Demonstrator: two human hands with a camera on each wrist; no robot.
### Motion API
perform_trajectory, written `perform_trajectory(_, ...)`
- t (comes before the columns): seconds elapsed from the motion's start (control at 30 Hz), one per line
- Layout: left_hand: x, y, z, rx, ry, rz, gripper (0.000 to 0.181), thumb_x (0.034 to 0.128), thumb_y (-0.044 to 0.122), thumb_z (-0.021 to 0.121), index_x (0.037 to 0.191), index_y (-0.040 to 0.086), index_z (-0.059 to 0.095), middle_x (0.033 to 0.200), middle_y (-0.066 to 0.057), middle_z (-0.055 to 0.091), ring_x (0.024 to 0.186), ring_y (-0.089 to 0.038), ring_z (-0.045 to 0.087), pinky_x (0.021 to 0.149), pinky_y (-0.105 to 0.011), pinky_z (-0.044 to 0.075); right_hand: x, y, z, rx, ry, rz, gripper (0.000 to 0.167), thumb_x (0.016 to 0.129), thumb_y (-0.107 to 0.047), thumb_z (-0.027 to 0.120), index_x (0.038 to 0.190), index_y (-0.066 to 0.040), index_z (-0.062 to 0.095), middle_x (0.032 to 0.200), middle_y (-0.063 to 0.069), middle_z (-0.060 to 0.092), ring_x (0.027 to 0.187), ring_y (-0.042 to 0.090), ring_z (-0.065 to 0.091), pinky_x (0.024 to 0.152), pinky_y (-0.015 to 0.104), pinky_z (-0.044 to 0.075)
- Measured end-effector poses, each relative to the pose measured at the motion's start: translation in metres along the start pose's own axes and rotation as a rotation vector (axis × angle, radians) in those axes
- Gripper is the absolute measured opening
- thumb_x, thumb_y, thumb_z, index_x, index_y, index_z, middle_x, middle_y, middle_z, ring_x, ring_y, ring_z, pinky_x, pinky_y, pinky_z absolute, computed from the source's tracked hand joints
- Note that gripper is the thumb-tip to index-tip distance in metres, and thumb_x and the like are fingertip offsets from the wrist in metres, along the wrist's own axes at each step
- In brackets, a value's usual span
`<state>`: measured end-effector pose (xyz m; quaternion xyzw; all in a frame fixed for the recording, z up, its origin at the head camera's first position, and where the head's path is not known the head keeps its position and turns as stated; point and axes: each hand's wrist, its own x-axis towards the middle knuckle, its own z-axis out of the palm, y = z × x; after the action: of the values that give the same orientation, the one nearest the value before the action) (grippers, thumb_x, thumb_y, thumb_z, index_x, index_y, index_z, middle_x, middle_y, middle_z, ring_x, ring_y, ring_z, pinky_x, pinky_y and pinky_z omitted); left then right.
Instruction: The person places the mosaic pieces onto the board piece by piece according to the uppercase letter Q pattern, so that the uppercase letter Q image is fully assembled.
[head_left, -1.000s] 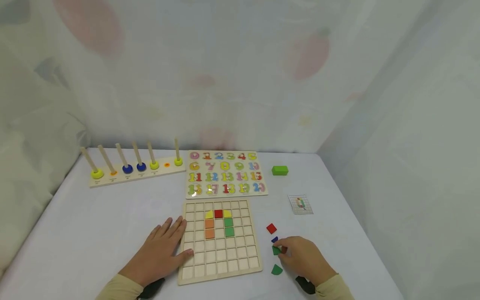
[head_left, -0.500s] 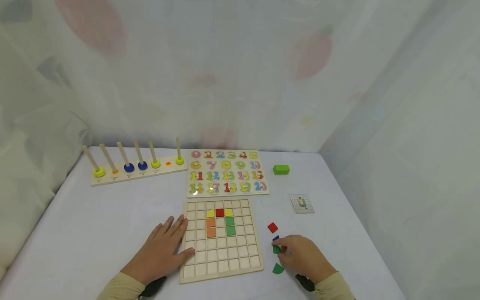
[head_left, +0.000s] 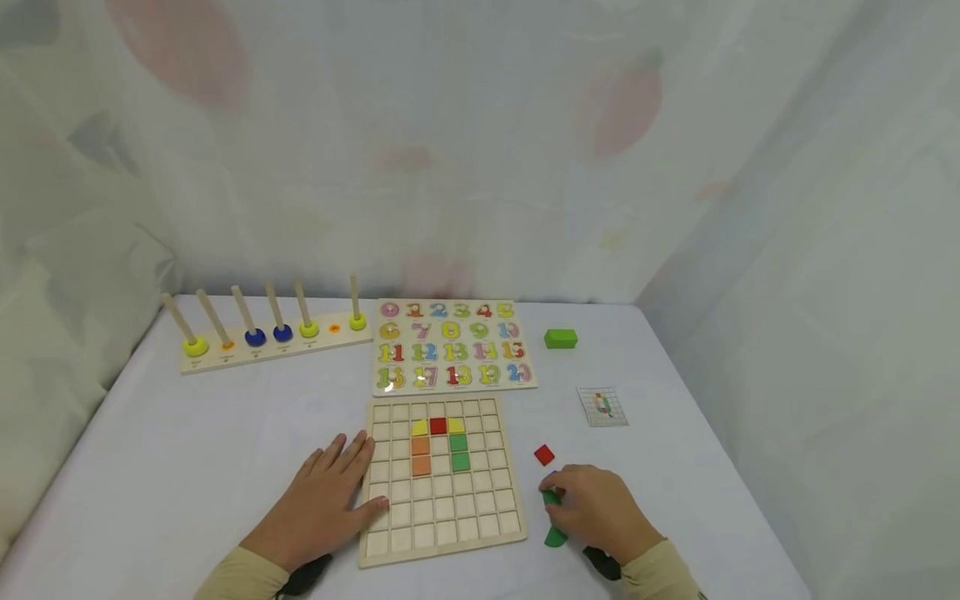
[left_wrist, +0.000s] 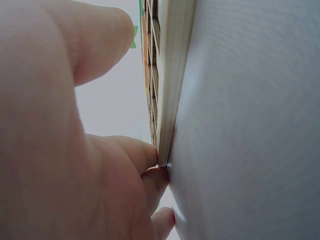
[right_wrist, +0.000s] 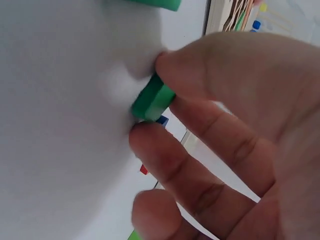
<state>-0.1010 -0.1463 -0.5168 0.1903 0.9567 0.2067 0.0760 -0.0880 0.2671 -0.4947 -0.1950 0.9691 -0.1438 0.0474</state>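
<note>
Right hand (head_left: 602, 510) pinching a green piece (right_wrist: 152, 101), off the right side of the grid board (head_left: 447, 531).
Thumb and fingertips drawn together on the piece (lifted or resting, cannot tell). Left hand (head_left: 322, 496) holds nothing: fingers extended to the board's left edge, thumb spread over it. Red tile (head_left: 543, 455) and second green piece (head_left: 556, 538) also lie right of the board; printed card (head_left: 602, 407) farther right; number puzzle (head_left: 408, 364) just beyond its far edge.
</note>
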Motion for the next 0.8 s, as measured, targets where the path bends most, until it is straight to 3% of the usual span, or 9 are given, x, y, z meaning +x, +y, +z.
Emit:
perform_trajectory(0.37,0.001,-0.003,0.003,0.004,-0.01,-0.013,0.096,0.1011,0.068,0.059,0.164,-0.001,0.039,0.171,-0.019,0.033,0.157,-0.05,0.023,0.122,-0.07,0.02,0.004,-0.005,-0.004,-0.047,0.02,-0.034,0.015,0.083,-0.017,0.088,0.095,-0.017,0.079,0.08,-0.017,0.064,0.07,-0.001,0.053,0.062,0.025,0.052)
perform_trajectory(0.53,0.002,-0.003,0.002,0.003,-0.004,0.017,0.095,0.1027,0.069,0.055,0.165,-0.001,0.037,0.171,-0.019,0.031,0.157,-0.049,0.023,0.122,-0.07,0.02,0.011,-0.012,-0.007,-0.069,0.017,-0.043,0.018,0.082,-0.02,0.087,0.097,-0.02,0.079,0.081,-0.019,0.062,0.071,-0.001,0.052,0.062,0.023,0.051)
perform_trajectory(0.8,-0.003,-0.002,0.0,-0.004,-0.019,0.0,0.094,0.1034,0.067,0.056,0.165,0.0,0.035,0.172,-0.018,0.03,0.158,-0.048,0.021,0.123,-0.069,0.019,0.036,-0.043,-0.008,-0.062,0.042,-0.218,0.018,0.084,-0.022,0.086,0.1,-0.019,0.079,0.085,-0.016,0.066,0.076,0.0,0.057,0.066,0.024,0.054)
